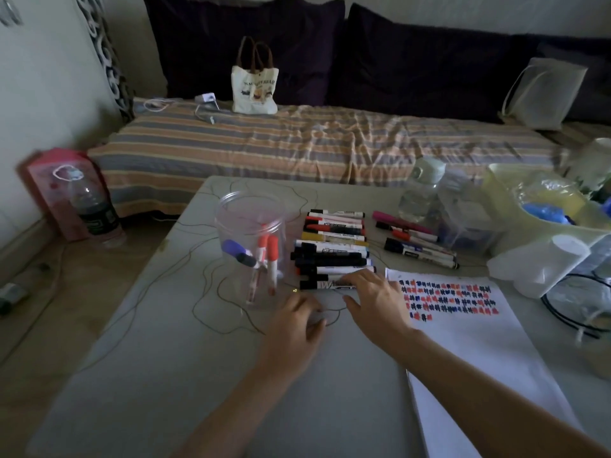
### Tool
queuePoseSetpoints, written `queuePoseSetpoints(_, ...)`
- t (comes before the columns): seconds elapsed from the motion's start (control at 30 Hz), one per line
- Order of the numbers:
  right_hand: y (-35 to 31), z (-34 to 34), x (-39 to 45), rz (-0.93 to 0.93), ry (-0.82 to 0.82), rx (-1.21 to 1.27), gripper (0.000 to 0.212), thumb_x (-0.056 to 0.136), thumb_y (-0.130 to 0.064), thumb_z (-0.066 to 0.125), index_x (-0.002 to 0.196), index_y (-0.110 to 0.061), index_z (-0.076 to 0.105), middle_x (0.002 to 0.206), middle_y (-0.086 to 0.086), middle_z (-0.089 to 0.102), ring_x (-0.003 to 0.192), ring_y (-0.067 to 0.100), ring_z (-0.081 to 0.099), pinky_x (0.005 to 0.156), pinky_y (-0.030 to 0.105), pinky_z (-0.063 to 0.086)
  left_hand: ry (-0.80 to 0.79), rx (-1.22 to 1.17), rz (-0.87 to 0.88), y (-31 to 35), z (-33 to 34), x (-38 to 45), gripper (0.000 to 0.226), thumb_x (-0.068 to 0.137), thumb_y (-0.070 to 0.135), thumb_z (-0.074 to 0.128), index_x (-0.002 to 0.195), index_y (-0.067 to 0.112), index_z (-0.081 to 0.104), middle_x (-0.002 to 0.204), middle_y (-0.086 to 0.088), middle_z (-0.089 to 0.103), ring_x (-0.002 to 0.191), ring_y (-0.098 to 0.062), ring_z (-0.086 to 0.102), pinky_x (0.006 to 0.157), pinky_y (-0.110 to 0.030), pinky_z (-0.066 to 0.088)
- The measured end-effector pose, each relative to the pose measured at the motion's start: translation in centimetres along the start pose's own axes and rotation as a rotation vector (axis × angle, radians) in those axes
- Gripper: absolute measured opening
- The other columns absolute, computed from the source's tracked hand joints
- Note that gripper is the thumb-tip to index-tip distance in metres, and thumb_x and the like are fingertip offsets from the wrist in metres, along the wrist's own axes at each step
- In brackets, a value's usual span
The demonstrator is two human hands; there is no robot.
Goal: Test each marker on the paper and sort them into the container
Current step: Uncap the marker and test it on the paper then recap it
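A row of markers lies side by side in the middle of the table, with a smaller loose group of markers to its right. A clear plastic container stands left of the row and holds several markers, red and blue capped. White paper with rows of red, blue and black test scribbles lies at the right. My right hand rests its fingers on the nearest marker, a black and white one. My left hand hovers just below the container, fingers curled, holding nothing.
A thin wire snakes over the table's left half. Water bottles, a clear box and a yellow-green bin crowd the right side. A striped sofa with a tote bag lies behind; a pink carton sits on the floor at the left.
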State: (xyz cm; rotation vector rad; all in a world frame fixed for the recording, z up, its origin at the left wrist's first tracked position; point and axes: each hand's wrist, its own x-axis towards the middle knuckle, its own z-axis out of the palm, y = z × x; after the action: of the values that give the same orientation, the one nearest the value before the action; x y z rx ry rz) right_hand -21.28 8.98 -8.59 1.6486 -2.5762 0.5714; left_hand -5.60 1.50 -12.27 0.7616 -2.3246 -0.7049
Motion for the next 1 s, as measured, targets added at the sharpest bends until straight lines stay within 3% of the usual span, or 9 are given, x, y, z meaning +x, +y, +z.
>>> queuePoseSetpoints(0.2,0.3,1.0,-0.7,0.037,0.063,-0.095,0.031,0.087,-0.043,0.067,0.115,-0.031,0.066,0.120,-0.002,0.054,0.115,0.021,0.049,0.094,0.039,0.035,0.016,-0.064,-0.002,-0.6,0.1,0.3,0.018,0.080,0.012,0.069,0.097,0.016,0.066,0.099,0.010,0.054,0.096,-0.008,0.054,0.082,-0.008,0.038)
queuePoseSetpoints(0.37,0.1,-0.4,-1.2,0.014,0.086,-0.015,0.020,0.091,-0.036,0.062,0.103,-0.021,0.068,0.110,-0.002,0.060,0.107,0.020,0.052,0.089,0.038,0.036,0.045,-0.221,-0.090,-0.2,-0.4,0.4,0.018,0.085,0.017,0.071,0.102,0.019,0.067,0.101,0.012,0.063,0.097,-0.002,0.058,0.084,-0.006,0.040)
queuePoseSetpoints(0.47,0.4,-3.2,-3.0,0.010,0.021,0.192,0.016,0.097,-0.032,0.054,0.100,-0.017,0.059,0.084,-0.005,0.062,0.071,0.015,0.057,0.060,0.025,0.041,0.089,-0.523,-0.283,1.6,-1.2,0.1,0.016,0.088,0.020,0.069,0.102,0.026,0.062,0.103,0.010,0.067,0.094,0.006,0.062,0.081,-0.008,0.045)
queuePoseSetpoints(0.53,0.7,-4.8,-4.7,0.050,-0.073,0.316,0.013,0.099,-0.029,0.051,0.101,-0.017,0.057,0.079,-0.005,0.064,0.058,0.014,0.056,0.048,0.028,0.043,0.079,-0.632,-0.349,3.3,-1.1,0.0,0.016,0.090,0.020,0.067,0.103,0.027,0.060,0.102,0.010,0.068,0.092,0.005,0.064,0.078,-0.008,0.046)
queuePoseSetpoints(0.63,1.0,-6.5,-7.0,0.091,-0.203,0.435,0.013,0.100,-0.026,0.050,0.109,-0.024,0.058,0.086,-0.011,0.067,0.061,0.015,0.060,0.055,0.028,0.050,0.039,-0.787,-0.443,5.5,-0.1,0.2,0.020,0.093,0.022,0.061,0.113,0.021,0.060,0.105,0.000,0.071,0.096,-0.009,0.067,0.086,-0.019,0.050)
queuePoseSetpoints(0.7,1.3,-7.0,-7.8,0.095,-0.233,0.477,0.014,0.100,-0.026,0.051,0.108,-0.028,0.062,0.077,-0.017,0.067,0.058,0.009,0.057,0.051,0.021,0.047,0.026,-0.954,-0.513,7.2,0.3,0.3,0.019,0.096,0.014,0.055,0.114,0.010,0.060,0.108,-0.011,0.072,0.100,-0.018,0.068,0.092,-0.030,0.053)
queuePoseSetpoints(0.8,1.4,-7.3,-8.5,0.142,-0.228,0.536,0.021,0.100,-0.028,0.051,0.083,-0.034,0.062,0.061,-0.025,0.063,0.052,0.006,0.049,0.049,0.017,0.040,-0.009,-1.207,-0.590,9.2,0.4,0.1,0.020,0.100,0.009,0.047,0.113,-0.001,0.059,0.108,-0.014,0.073,0.107,-0.021,0.067,0.095,-0.032,0.052)
queuePoseSetpoints(0.9,1.5,-7.0,-9.2,0.208,-0.200,0.574,0.030,0.099,-0.031,0.053,0.069,-0.035,0.061,0.057,-0.012,0.061,0.051,0.008,0.049,0.052,0.025,0.041,0.004,-1.312,-0.673,10.1,0.6,-0.2,0.020,0.100,0.010,0.047,0.103,-0.001,0.064,0.104,-0.014,0.074,0.104,-0.019,0.069,0.092,-0.028,0.053)
queuePoseSetpoints(1.0,1.2,-7.0,-9.8,0.185,-0.096,0.423,0.033,0.097,-0.039,0.054,0.073,-0.020,0.067,0.056,-0.003,0.056,0.047,0.011,0.046,0.049,0.025,0.036,0.073,-1.312,-0.816,10.7,1.8,-0.5,0.019,0.098,0.011,0.052,0.097,-0.001,0.067,0.101,-0.016,0.074,0.093,-0.017,0.071,0.083,-0.023,0.057)
